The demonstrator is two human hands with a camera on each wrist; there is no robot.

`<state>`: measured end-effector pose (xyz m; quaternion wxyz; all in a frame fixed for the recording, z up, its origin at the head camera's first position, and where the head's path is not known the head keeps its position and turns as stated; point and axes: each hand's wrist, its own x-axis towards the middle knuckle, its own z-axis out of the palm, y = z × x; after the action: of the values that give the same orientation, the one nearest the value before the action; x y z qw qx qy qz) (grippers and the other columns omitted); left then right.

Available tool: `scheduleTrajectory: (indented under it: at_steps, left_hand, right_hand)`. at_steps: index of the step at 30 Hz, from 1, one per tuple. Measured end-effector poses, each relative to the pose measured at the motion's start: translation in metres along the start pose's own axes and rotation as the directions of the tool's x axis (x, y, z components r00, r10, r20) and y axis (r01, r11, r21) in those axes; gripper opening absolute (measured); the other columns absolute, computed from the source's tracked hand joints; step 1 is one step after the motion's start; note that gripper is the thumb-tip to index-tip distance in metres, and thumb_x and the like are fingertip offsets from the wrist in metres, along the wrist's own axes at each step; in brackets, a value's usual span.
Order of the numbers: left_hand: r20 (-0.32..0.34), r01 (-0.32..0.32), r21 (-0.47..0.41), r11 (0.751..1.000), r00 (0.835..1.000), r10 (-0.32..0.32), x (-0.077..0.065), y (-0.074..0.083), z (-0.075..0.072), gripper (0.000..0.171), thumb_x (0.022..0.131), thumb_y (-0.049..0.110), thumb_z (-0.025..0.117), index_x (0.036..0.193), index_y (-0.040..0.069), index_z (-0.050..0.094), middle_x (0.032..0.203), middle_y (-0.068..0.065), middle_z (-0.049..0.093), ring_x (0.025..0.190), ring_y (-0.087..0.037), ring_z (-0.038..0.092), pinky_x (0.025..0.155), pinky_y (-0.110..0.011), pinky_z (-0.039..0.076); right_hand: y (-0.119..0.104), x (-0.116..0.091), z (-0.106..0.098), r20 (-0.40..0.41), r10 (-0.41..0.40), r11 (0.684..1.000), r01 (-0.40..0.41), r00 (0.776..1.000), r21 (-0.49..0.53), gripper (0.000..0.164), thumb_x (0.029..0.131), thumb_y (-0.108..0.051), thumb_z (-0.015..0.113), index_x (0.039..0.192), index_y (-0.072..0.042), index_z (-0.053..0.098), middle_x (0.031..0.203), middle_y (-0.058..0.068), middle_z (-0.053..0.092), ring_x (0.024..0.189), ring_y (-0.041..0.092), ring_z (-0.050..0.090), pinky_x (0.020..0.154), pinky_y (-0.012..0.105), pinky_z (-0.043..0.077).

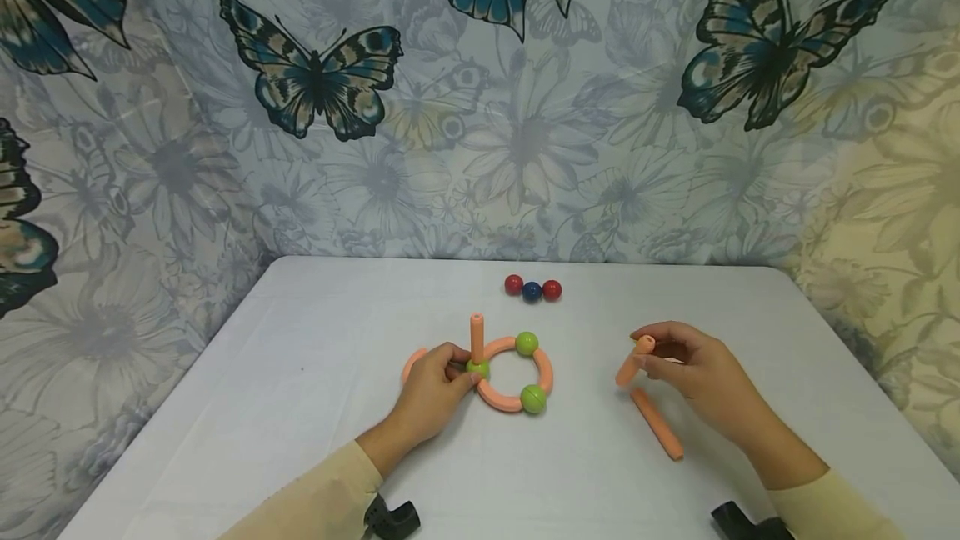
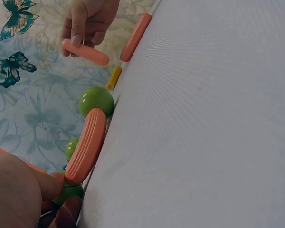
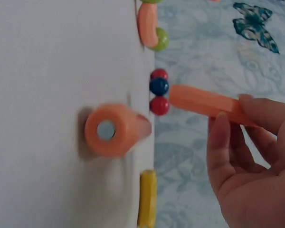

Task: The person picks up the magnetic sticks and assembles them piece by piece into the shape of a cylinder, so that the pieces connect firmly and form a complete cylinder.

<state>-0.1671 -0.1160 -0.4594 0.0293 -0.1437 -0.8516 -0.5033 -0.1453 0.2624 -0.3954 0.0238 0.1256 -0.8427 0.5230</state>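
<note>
My left hand (image 1: 431, 390) pinches a green ball (image 1: 477, 368) on the left side of a ring built from curved orange pieces (image 1: 546, 372) and green balls. A straight orange stick (image 1: 477, 337) stands upright on that ball. Part of another curved orange piece (image 1: 411, 363) shows behind the left hand. Off to the right, my right hand (image 1: 705, 373) pinches a short orange stick (image 3: 206, 102) between thumb and fingers, held above the table. Below it, a second straight orange stick (image 1: 657, 425) lies on the cloth; its end shows a round silvery disc in the right wrist view.
Two red balls (image 1: 513, 284) and a blue ball (image 1: 532, 292) sit in a row near the back edge of the white table (image 1: 337, 307). A yellow stick (image 3: 147, 198) lies on the table, mostly hidden behind the right hand in the head view. Butterfly-patterned cloth hangs behind.
</note>
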Motion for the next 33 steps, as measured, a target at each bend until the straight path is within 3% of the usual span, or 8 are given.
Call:
scheduleTrajectory:
  at_steps: [6,11,16,23,28,33]
  left_hand:
    - [-0.001,0.003,-0.009,1.000,1.000,-0.003,-0.001,0.000,-0.001,0.018,0.102,0.007,0.077,0.118,0.001,0.072,0.094,0.000,0.066,0.079,-0.013,0.063,0.064,-0.027,0.052]
    - [-0.003,0.005,0.001,1.000,1.000,-0.005,0.000,-0.001,0.000,0.018,0.102,0.007,0.077,0.119,0.002,0.072,0.093,0.001,0.066,0.078,-0.014,0.062,0.064,-0.027,0.051]
    - [0.002,0.007,-0.002,1.000,1.000,-0.007,0.001,-0.002,0.000,0.018,0.102,0.007,0.077,0.119,0.002,0.072,0.093,0.001,0.066,0.078,-0.014,0.062,0.064,-0.027,0.051]
    - [-0.002,-0.004,-0.013,1.000,1.000,0.004,0.000,-0.002,0.000,0.018,0.102,0.008,0.077,0.118,0.001,0.072,0.092,-0.001,0.066,0.077,-0.014,0.062,0.063,-0.027,0.051]
    - [-0.005,-0.011,-0.025,1.000,1.000,0.011,0.000,-0.002,-0.001,0.019,0.101,0.006,0.078,0.118,0.000,0.071,0.090,0.000,0.066,0.078,-0.013,0.063,0.065,-0.027,0.052]
    - [-0.006,-0.017,-0.023,1.000,1.000,0.017,0.000,-0.002,-0.001,0.020,0.101,0.006,0.078,0.119,-0.001,0.071,0.088,0.001,0.066,0.077,-0.012,0.063,0.065,-0.027,0.052]
  right_hand:
    - [-0.014,0.012,0.018,0.015,-0.070,0.997,0.070,0.997,0.016,0.034,0.109,-0.009,0.069,0.142,-0.001,0.064,0.131,0.018,0.067,0.105,0.021,0.073,0.080,0.034,0.063]
    - [-0.035,0.026,0.033,-0.009,-0.044,0.998,0.044,0.999,-0.039,0.038,0.110,-0.007,0.066,0.147,-0.001,0.061,0.128,0.016,0.068,0.109,0.028,0.071,0.080,0.032,0.062]
    - [-0.051,0.043,0.052,-0.012,-0.037,0.999,0.036,0.999,-0.036,0.029,0.109,-0.005,0.067,0.138,-0.002,0.066,0.122,0.014,0.068,0.109,0.034,0.071,0.079,0.031,0.062]
    - [-0.050,0.069,0.080,0.034,-0.045,0.999,0.045,0.998,0.018,0.027,0.111,-0.006,0.065,0.138,-0.002,0.063,0.120,0.014,0.066,0.112,0.033,0.069,0.077,0.034,0.063]
    - [-0.046,0.083,0.095,0.036,-0.061,0.998,0.061,0.998,-0.005,0.027,0.110,-0.005,0.065,0.137,0.000,0.064,0.129,0.015,0.062,0.115,0.033,0.068,0.076,0.034,0.063]
    - [-0.042,0.091,0.103,0.045,-0.051,0.998,0.053,0.998,-0.041,0.026,0.110,-0.003,0.065,0.136,0.000,0.065,0.126,0.014,0.065,0.114,0.033,0.067,0.078,0.038,0.063]
